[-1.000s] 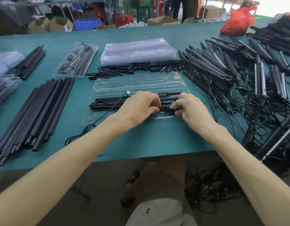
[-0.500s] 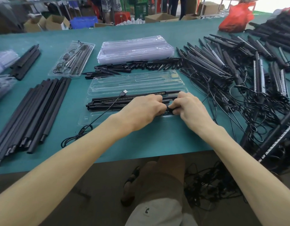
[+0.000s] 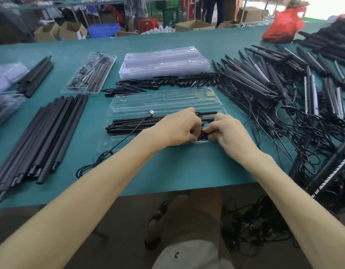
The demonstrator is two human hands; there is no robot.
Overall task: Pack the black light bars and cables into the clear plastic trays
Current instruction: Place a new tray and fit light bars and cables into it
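Light bars (image 3: 132, 123): black, long and slim, side by side in the near half of the open clear tray (image 3: 163, 100), front centre of the green table (image 3: 177, 171). A thin black cable (image 3: 129, 135) with a silver USB plug crosses them and trails off the tray's near-left corner. We log the left hand (image 3: 177, 127) and right hand (image 3: 228, 131) meeting over the tray's right end, fingers curled, both pinching cable. Bare table lies between the tray and the near edge. Black tubes (image 3: 41, 140) lie well left, and a tangled pile of bars (image 3: 264, 78) crowds the right.

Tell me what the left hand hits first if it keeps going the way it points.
Likely the right hand: the left hand points at it, both pinching a black cable over the clear tray.
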